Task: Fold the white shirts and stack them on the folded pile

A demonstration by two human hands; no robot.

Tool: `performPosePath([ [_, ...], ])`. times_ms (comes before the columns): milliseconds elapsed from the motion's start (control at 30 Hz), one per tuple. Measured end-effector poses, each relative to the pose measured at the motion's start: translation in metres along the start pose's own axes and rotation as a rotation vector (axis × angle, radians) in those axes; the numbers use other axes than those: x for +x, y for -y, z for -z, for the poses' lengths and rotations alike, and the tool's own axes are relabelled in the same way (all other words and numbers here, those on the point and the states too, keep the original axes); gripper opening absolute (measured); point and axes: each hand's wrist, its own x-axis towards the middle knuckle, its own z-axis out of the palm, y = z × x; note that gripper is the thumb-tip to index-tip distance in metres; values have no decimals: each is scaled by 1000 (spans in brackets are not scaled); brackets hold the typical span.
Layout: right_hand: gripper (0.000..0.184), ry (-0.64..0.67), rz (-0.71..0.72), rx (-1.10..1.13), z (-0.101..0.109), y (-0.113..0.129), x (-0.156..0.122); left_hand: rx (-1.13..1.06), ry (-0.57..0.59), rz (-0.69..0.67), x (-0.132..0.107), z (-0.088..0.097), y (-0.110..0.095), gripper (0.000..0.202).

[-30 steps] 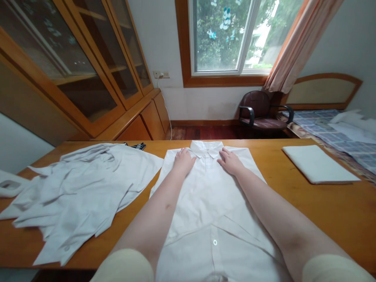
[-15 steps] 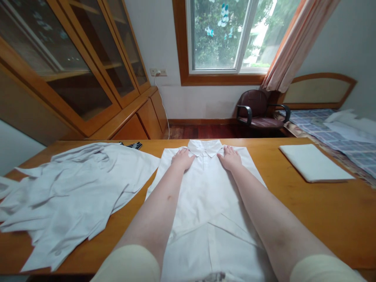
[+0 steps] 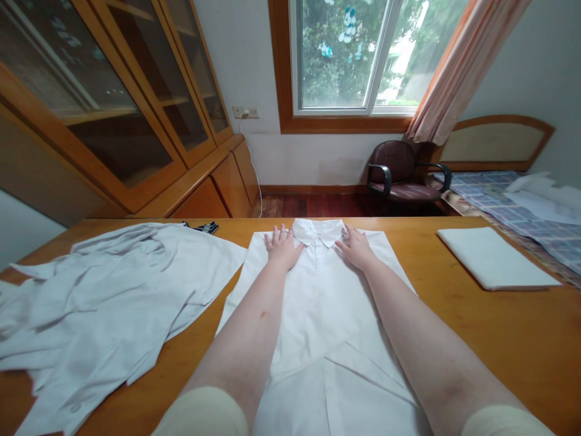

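A white collared shirt lies flat on the table, collar at the far edge and its lower part running down toward me. My left hand rests on the shirt's left shoulder area, palm down with the fingers spread. On the other side of the collar, my right hand lies flat on the shirt, fingers stretched toward the far edge. Both arms reach forward along the shirt's sides. Left of it, a crumpled heap of white shirts covers part of the table.
The wooden table holds a flat white folded item at right. A dark striped piece pokes out behind the heap. Beyond stand a glass-door cabinet, a maroon armchair and a bed.
My left hand's fingers have spread wider and shifted slightly left. My right hand stays near the collar with little change. The view has shifted slightly.
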Motion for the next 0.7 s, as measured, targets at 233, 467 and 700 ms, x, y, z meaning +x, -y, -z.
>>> performPosePath([
  [233,64,46,7,15,4,3,-2,-73,37,-29,0,3,4,62],
  [467,54,17,44,-1,3,1,-2,-78,-36,-61,3,8,5,41],
  [700,55,-11,-7,73,4,2,-1,-30,70,-98,1,2,2,57],
])
